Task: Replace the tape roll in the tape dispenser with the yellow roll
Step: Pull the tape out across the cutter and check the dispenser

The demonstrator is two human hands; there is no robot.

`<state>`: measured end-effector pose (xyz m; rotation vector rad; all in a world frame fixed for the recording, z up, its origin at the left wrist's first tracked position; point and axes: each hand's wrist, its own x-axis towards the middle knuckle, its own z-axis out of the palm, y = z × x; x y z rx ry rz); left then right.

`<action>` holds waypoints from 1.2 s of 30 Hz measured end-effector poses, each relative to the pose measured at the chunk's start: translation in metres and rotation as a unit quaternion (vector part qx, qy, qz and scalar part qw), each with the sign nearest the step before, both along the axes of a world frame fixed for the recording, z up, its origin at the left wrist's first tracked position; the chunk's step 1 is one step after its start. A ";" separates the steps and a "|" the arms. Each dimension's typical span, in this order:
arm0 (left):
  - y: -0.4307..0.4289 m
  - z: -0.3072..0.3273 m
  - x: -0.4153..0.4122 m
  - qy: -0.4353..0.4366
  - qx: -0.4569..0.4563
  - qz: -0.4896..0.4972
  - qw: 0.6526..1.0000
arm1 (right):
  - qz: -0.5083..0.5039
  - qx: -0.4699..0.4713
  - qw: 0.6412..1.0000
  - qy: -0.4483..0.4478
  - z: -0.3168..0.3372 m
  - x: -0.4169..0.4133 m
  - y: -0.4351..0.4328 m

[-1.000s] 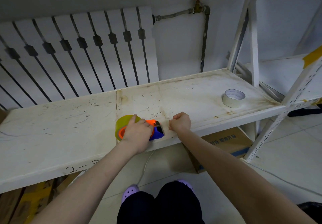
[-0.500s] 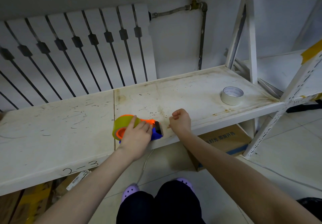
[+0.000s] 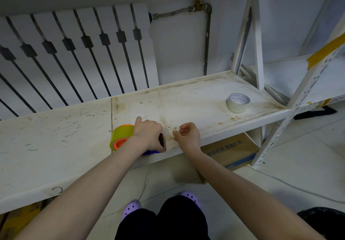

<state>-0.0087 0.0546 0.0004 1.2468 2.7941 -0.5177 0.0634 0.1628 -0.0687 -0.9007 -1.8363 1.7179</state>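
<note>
Head view showed the tape dispenser (image 3: 149, 150) at the near edge of the shelf (image 3: 186, 97), the yellow roll (image 3: 121, 135) already seated on its orange hub. Left hand (image 3: 148, 134) had its fingers wrapped over the dispenser, probably pinning it steady. Right hand (image 3: 187, 136) sat just beside, fingers curled narrow as if pinching a tape end, though none was visible. A white roll (image 3: 238, 103) lay near the shelf's right end, well apart.
</note>
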 end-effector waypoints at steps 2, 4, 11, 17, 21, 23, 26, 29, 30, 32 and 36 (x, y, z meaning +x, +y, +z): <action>-0.001 0.000 -0.002 0.001 0.012 -0.006 1.000 | -0.010 -0.011 1.000 -0.001 -0.006 0.004 0.000; -0.002 0.001 -0.003 -0.005 0.036 0.000 0.999 | -0.014 -0.025 1.000 -0.001 -0.009 0.007 0.000; -0.012 0.008 0.001 -0.014 0.122 0.005 0.992 | -0.006 -0.037 0.999 0.034 0.004 0.013 0.008; -0.023 0.018 0.011 -0.033 0.239 0.005 0.970 | 0.008 -0.022 0.997 0.076 0.035 0.019 0.014; -0.032 0.026 0.020 -0.063 0.338 0.028 0.939 | 0.026 0.001 0.994 0.104 0.058 0.021 0.013; -0.036 0.027 0.024 -0.077 0.376 0.034 0.923 | 0.034 0.009 0.993 0.116 0.066 0.022 0.010; -0.041 0.027 0.028 -0.090 0.425 0.044 0.900 | 0.043 0.009 0.992 0.121 0.074 0.023 0.004; -0.045 0.025 0.030 -0.108 0.455 0.048 0.883 | 0.048 0.014 0.992 0.115 0.077 0.022 0.000; -0.047 0.024 0.031 -0.112 0.465 0.050 0.877 | 0.049 0.019 0.992 0.112 0.078 0.022 -0.002; -0.049 0.022 0.032 -0.125 0.490 0.058 0.861 | 0.053 0.033 0.992 0.108 0.078 0.022 -0.004; -0.054 0.018 0.034 -0.159 0.534 0.075 0.827 | 0.060 0.054 0.992 0.095 0.075 0.020 -0.009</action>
